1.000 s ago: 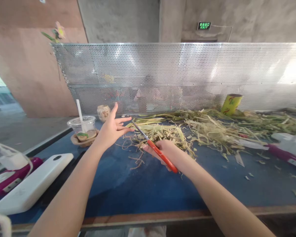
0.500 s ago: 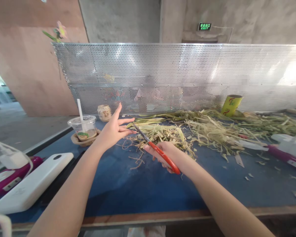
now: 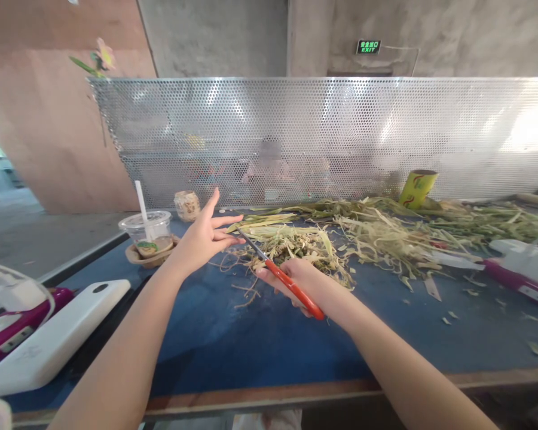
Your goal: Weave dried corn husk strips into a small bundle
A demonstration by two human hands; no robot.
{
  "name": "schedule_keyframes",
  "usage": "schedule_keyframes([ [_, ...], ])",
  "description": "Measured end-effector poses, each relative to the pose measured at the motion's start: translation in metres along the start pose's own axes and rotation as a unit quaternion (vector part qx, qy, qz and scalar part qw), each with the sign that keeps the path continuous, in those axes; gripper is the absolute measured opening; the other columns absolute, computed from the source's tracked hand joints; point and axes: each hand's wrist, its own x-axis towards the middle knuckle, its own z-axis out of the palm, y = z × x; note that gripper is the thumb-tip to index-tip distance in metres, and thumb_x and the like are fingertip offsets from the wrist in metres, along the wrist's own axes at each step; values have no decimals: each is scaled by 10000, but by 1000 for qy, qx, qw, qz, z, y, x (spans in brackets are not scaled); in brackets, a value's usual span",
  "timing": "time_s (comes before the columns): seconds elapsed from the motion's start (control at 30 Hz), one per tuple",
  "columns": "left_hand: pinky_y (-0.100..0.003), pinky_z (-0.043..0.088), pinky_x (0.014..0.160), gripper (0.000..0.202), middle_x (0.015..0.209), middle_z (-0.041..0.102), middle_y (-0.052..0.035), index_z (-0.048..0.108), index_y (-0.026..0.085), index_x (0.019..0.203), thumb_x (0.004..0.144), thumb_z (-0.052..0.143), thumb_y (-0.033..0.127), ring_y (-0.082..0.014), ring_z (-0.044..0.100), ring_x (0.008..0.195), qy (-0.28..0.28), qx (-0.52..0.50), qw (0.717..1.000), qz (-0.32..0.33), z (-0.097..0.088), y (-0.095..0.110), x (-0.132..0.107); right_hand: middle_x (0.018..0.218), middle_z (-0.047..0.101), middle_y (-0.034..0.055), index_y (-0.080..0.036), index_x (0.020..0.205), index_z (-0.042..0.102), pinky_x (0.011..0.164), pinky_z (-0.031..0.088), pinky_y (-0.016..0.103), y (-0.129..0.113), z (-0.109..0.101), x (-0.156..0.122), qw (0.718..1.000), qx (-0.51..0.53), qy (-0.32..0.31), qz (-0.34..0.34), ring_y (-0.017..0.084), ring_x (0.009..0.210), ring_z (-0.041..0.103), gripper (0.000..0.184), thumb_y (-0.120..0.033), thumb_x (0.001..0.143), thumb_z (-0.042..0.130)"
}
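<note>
My right hand [image 3: 293, 278] is closed round a pair of scissors [image 3: 296, 290] with red-orange handles. Their blades look closed and point up and left, the tips beside the fingers of my left hand [image 3: 206, 233]. That hand is stretched out, fingers apart and thumb raised; I cannot make out anything held in it. Just beyond both hands lies a pile of dried plant strips and scraps [image 3: 305, 248]. Longer pale green leaf strips [image 3: 269, 227] stretch behind the scissor blades. Thin brown strands [image 3: 246, 294] lie on the blue table [image 3: 251, 346] below the pile.
On the left stand a plastic cup with a straw [image 3: 150, 230], a small jar [image 3: 187, 206], a white power bank [image 3: 63, 334] and a purple power strip [image 3: 9, 334]. More dried leaves [image 3: 385, 239] and a yellow-green tube [image 3: 418, 189] lie right. A perforated metal screen [image 3: 251, 119] closes the back.
The whole view has shifted slightly, so everything appears a little further left. My hands keep the same pose, with the scissors still in my right hand.
</note>
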Motion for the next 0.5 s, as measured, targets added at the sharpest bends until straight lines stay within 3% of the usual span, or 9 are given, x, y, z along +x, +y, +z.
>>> schedule_keyframes([
  [0.13, -372, 525, 821, 996, 1279, 542, -158, -67, 284, 1433, 740, 649, 265, -223, 692, 822, -3, -7, 1000, 1, 0, 0, 0, 415, 401, -23, -205, 564, 449, 340, 295, 233, 1, 1, 1, 1000, -13, 3, 7, 113, 317, 401, 564, -756, 681, 432],
  [0.33, -392, 521, 829, 998, 1279, 545, -153, -62, 305, 1431, 737, 655, 274, -229, 690, 831, -12, -1, 1000, -3, -1, 0, -1, 447, 469, -6, -196, 619, 541, 340, 297, 231, 5, 4, 5, 1000, -20, -5, 6, 103, 307, 392, 612, -771, 707, 353],
  [0.5, -423, 496, 862, 986, 1280, 543, -162, -58, 303, 1431, 744, 650, 283, -225, 690, 825, -16, -1, 1000, -14, 0, 4, -2, 435, 466, 6, -194, 566, 496, 341, 299, 246, -3, 2, 1, 999, -45, -5, 20, 132, 321, 433, 593, -765, 688, 390],
])
